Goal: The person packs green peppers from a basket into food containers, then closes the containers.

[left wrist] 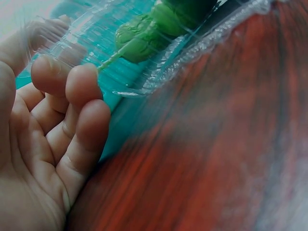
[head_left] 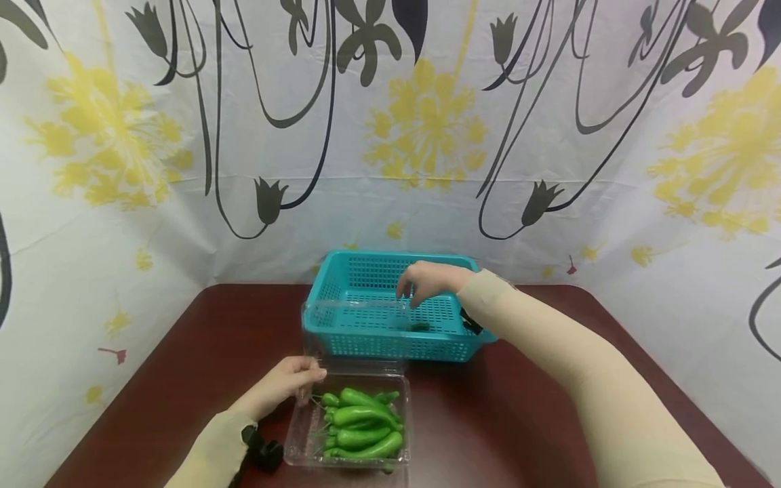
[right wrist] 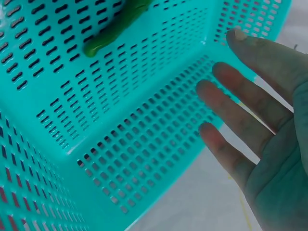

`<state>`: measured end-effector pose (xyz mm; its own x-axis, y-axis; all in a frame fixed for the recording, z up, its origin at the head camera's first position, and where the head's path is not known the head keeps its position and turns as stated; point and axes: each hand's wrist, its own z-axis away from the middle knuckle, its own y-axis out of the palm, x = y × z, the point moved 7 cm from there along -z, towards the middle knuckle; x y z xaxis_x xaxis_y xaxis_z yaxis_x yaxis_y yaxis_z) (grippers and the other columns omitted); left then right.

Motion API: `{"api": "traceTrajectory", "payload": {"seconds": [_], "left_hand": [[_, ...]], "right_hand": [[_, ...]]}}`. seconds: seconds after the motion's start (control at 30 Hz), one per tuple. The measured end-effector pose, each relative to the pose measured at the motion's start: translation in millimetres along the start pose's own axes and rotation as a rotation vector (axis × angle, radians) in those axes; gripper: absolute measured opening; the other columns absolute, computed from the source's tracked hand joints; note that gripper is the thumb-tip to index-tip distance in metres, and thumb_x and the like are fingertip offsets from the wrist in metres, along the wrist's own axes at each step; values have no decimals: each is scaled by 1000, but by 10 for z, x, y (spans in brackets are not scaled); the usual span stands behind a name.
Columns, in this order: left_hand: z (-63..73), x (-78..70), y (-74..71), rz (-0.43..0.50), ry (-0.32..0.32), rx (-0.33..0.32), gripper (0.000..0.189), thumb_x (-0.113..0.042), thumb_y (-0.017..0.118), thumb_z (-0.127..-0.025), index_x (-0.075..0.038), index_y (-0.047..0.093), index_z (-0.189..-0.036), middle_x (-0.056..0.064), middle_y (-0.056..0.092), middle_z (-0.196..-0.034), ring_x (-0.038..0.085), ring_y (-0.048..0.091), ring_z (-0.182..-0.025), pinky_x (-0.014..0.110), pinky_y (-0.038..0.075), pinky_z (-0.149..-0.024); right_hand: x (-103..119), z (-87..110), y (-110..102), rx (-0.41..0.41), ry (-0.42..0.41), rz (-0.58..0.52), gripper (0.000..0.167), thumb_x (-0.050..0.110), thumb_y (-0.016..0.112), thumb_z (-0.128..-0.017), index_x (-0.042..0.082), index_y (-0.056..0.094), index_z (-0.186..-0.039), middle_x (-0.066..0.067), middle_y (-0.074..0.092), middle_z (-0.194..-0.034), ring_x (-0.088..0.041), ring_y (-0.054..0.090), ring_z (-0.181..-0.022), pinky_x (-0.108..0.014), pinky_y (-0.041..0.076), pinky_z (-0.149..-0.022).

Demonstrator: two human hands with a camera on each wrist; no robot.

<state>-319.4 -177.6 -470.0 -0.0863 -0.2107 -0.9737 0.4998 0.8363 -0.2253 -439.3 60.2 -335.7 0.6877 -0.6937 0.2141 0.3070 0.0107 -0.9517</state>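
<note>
My left hand [head_left: 291, 381] grips the upper left edge of a clear plastic clamshell container [head_left: 295, 434], whose lid is raised toward the basket. Inside the container lie several green chili peppers [head_left: 360, 417]. In the left wrist view, my curled fingers [left wrist: 83, 86] meet the clear plastic beside a pepper's stem. My right hand [head_left: 430, 279] hovers over a turquoise perforated basket [head_left: 378, 346], holding nothing. The right wrist view shows its fingers [right wrist: 236, 113] spread and relaxed. A single green pepper [right wrist: 115, 31] lies in the basket, apart from that hand.
Everything stands on a dark red-brown table [head_left: 244, 325]. The basket is at its far side, just behind the raised lid. A white patterned sheet [head_left: 366, 203] hangs behind and along both sides. Each wrist wears a black strap [head_left: 259, 447].
</note>
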Motion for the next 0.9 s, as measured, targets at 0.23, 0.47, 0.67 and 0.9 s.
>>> {"api": "traceTrajectory", "payload": {"seconds": [0.23,0.47,0.67,0.9], "left_hand": [[9,-5,-2,4,-4,7,30,-26,61,-96,-8,52,-74,-2,47,-56,14,51,-52,36,51,-60],[-18,2,6,14,-18,5,30,-28,61,-96,-7,53,-75,-1,48,-56,16,52,-53,37,51,-62],[-27,-4,-11,-8,-20,4,33,-29,60,-97,-4,53,-77,-1,50,-57,17,55,-54,38,52,-64],[-36,14,2,16,-27,14,36,-27,60,-97,3,52,-79,0,51,-57,16,55,-54,34,51,-60]], "right_hand": [[-75,-145,141,86,36,41,30,16,77,-84,17,71,-113,6,66,-100,-13,62,-96,-28,51,-76],[-119,-200,256,156,71,95,40,15,80,-81,18,67,-119,6,64,-104,-10,59,-96,-28,50,-75],[-142,-257,400,218,91,93,35,10,76,-81,25,70,-112,9,62,-101,-11,58,-92,-33,52,-73],[-142,-301,566,285,106,115,25,11,77,-82,29,71,-97,11,63,-96,-10,60,-90,-31,51,-72]]}}
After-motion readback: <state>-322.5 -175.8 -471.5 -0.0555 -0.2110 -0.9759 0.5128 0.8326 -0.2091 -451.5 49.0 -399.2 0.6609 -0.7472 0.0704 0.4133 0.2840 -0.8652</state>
